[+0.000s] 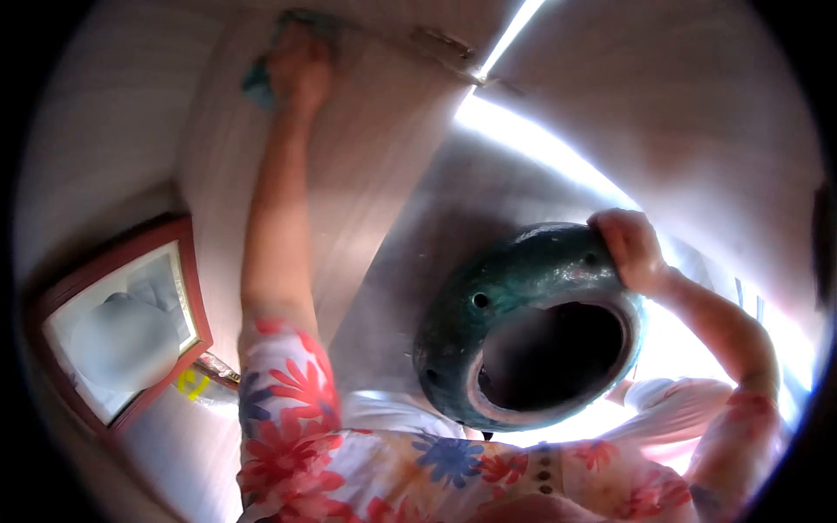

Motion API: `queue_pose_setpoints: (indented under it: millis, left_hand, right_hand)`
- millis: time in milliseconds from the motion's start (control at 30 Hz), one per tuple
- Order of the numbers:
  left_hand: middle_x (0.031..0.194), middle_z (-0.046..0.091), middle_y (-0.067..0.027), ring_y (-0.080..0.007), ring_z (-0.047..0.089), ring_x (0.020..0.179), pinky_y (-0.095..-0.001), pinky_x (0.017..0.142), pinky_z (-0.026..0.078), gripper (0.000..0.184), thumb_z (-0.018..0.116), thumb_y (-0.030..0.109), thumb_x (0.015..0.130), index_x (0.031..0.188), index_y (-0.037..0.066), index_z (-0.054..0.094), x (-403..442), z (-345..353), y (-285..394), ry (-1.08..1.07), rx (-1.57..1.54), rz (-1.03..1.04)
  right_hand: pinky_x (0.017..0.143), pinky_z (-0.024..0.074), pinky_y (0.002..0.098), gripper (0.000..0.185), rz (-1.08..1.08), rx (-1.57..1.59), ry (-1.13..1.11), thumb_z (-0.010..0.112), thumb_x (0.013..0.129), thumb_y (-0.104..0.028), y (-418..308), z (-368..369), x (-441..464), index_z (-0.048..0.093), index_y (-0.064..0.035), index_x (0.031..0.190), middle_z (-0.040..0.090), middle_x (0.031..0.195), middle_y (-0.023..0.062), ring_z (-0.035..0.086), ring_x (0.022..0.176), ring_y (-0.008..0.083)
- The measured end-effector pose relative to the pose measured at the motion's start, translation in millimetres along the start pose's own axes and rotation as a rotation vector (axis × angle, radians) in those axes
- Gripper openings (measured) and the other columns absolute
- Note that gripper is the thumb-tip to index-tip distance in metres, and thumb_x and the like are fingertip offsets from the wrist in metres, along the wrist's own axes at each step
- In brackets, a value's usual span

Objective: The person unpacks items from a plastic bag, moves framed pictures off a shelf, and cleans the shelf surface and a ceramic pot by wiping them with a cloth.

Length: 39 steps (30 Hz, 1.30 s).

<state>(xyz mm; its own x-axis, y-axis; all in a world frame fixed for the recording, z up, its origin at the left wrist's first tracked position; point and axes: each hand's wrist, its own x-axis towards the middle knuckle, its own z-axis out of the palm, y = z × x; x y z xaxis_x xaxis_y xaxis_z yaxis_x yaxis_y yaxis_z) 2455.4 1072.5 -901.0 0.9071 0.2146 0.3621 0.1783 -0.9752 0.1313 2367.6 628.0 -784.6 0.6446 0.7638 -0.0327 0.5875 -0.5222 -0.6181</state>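
Note:
My left hand [301,74] reaches far up at the upper left, its fingers closed on a teal cloth [257,84]. The cloth lies against a pale brown panel [375,131], and some of it is hidden by the hand. Close to my body is a dark green glazed pot [453,305], tilted so that its wide round mouth faces me. Small dark holes show in its shoulder; the inside is dark. My right hand [635,251] grips the pot's upper right edge, with the fingers curled over it.
A red-brown frame [196,288] with a glass or mirror front stands at the left. Beside it lies something clear with yellow marks [190,383]. A bright strip of light [540,144] runs between the panels. My legs in pale trousers [401,411] are behind the pot.

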Motion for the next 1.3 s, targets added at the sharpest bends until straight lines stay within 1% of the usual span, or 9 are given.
queue_pose_setpoints:
  millis: [67,200,400,567,867,933,1000,1167,1300]
  left_hand:
    - [0.114,0.051,-0.0175,-0.0351,0.051,0.1,-0.0418,0.086,0.04,0.038,0.045,0.025,0.084,0.117,0.005,0.046,34.9,2.8,-26.5,-0.148,0.002,-0.149]
    - [0.112,0.052,-0.0177,-0.0354,0.051,0.1,-0.042,0.087,0.04,0.036,0.044,0.028,0.084,0.11,0.004,0.052,32.2,33.6,-53.0,-0.077,0.01,-0.069]
    - [0.115,0.051,-0.0162,-0.0325,0.047,0.107,-0.0405,0.091,0.036,0.034,0.048,0.025,0.08,0.103,0.001,0.058,-58.1,-4.1,90.6,0.094,-0.122,0.211]
    - [0.118,0.049,-0.0134,-0.0299,0.044,0.111,-0.0429,0.092,0.033,0.031,0.051,0.014,0.077,0.105,0.0,0.055,-88.3,-44.2,137.7,-0.176,-0.588,0.419]
    - [0.123,0.047,-0.01,-0.0266,0.044,0.114,-0.0387,0.096,0.032,0.029,0.051,0.014,0.081,0.109,0.006,0.055,-60.6,-18.3,80.0,-0.09,-0.391,0.368]
    - [0.091,0.057,-0.0132,-0.0284,0.054,0.089,-0.0406,0.078,0.043,0.015,0.049,0.006,0.075,0.086,0.005,0.059,-29.2,-16.9,34.8,0.018,-0.39,0.294]
    - [0.127,0.043,-0.0135,-0.03,0.045,0.112,-0.0375,0.095,0.034,0.036,0.043,0.022,0.087,0.118,0.007,0.049,4.0,-15.1,-12.7,-0.192,-0.214,0.029]
    - [0.126,0.042,-0.0166,-0.0348,0.044,0.111,-0.0407,0.095,0.033,0.044,0.032,0.032,0.09,0.121,0.003,0.044,77.1,36.8,-144.8,-0.139,0.078,0.042]
    - [0.122,0.045,-0.0188,-0.0359,0.044,0.111,-0.0411,0.095,0.033,0.043,0.034,0.032,0.089,0.116,0.001,0.047,109.2,-12.1,-114.2,-0.583,0.439,0.111]
  right_hand:
    - [0.058,0.0479,0.0358,0.016,-0.021,0.0,0.004,0.044,0.082,-0.006,2.1,2.8,-1.5,0.053,0.0067,0.085,0.056,0.074,0.0193,0.056,0.062,0.0319]
    - [0.058,0.0482,0.0357,0.016,-0.159,-0.117,0.038,0.045,0.082,-0.006,7.7,7.3,-2.5,0.052,0.0076,0.086,0.055,0.073,0.0198,0.056,0.063,0.0318]
    - [0.06,0.0487,0.034,0.018,-0.036,0.025,-0.026,0.046,0.08,-0.007,5.2,3.9,-1.2,0.052,0.0091,0.087,0.056,0.077,0.0207,0.057,0.065,0.0319]
    - [0.059,0.0487,0.0344,0.017,-0.106,-0.1,-0.044,0.047,0.078,-0.006,3.2,1.7,-0.2,0.052,0.0083,0.087,0.056,0.077,0.0203,0.057,0.065,0.0315]
    - [0.062,0.0442,0.0353,0.026,-0.274,-0.331,0.019,0.053,0.069,-0.004,12.3,5.2,-10.1,0.053,0.0083,0.092,0.057,0.084,0.0191,0.056,0.07,0.0295]
    - [0.062,0.0443,0.0362,0.025,-0.266,-0.312,0.019,0.054,0.069,-0.003,9.6,4.3,-6.9,0.053,0.0082,0.091,0.057,0.084,0.0186,0.056,0.07,0.0301]
    - [0.064,0.0439,0.036,0.022,-0.111,-0.166,-0.053,0.053,0.072,-0.004,4.8,-0.5,-1.6,0.053,0.0076,0.09,0.057,0.084,0.0181,0.056,0.07,0.0302]
    - [0.069,0.0425,0.0346,0.015,-0.024,-0.131,-0.07,0.042,0.082,-0.005,2.4,0.8,-2.2,0.053,0.0058,0.085,0.057,0.08,0.0175,0.055,0.07,0.0308]
    - [0.062,0.0441,0.0368,0.015,0.053,-0.012,-0.12,0.041,0.082,-0.005,6.2,2.7,-2.3,0.053,0.0053,0.082,0.057,0.078,0.0181,0.055,0.066,0.0313]
